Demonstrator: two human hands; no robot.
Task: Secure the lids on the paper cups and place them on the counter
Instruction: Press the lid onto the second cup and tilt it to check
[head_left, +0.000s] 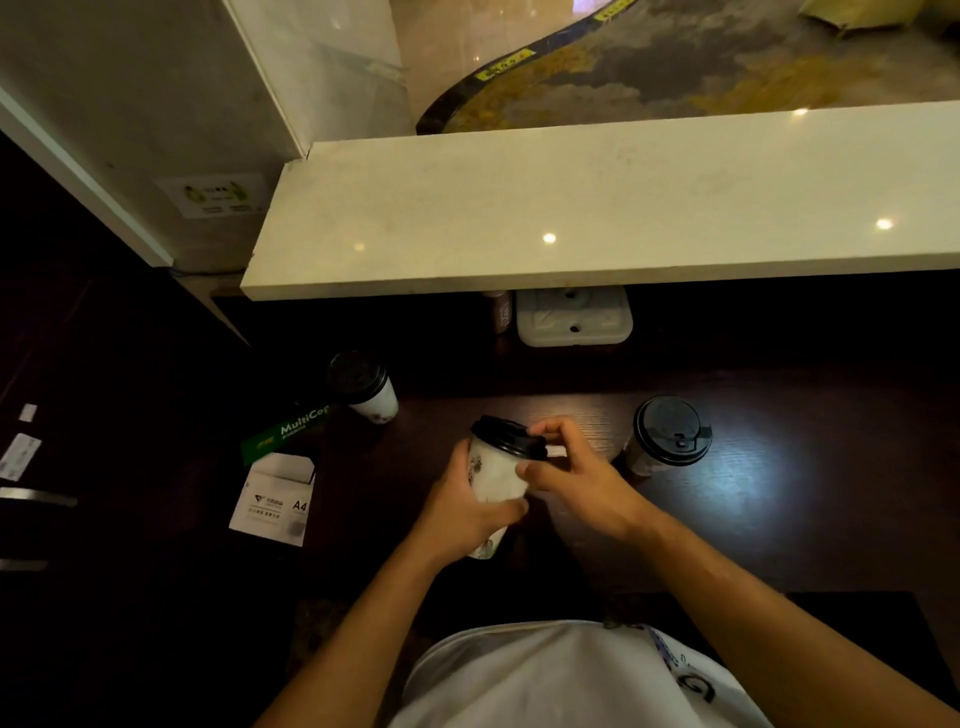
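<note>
My left hand (467, 506) grips the body of a white paper cup (496, 475) held tilted above the dark desk. A black lid (509, 437) sits on the cup's rim. My right hand (566, 467) pinches the lid's right edge, thumb against the cup wall just under it. A second lidded cup (667, 434) stands on the desk to the right. A third lidded cup (366, 387) stands to the left, farther back. The pale stone counter (597, 208) runs across the view above the desk.
A green and white A4 paper box (283, 467) lies at the left of the dark desk (779, 493). A white plastic container (574, 317) and a small bottle (500, 310) sit under the counter's overhang. A pillar (156, 130) rises at the left.
</note>
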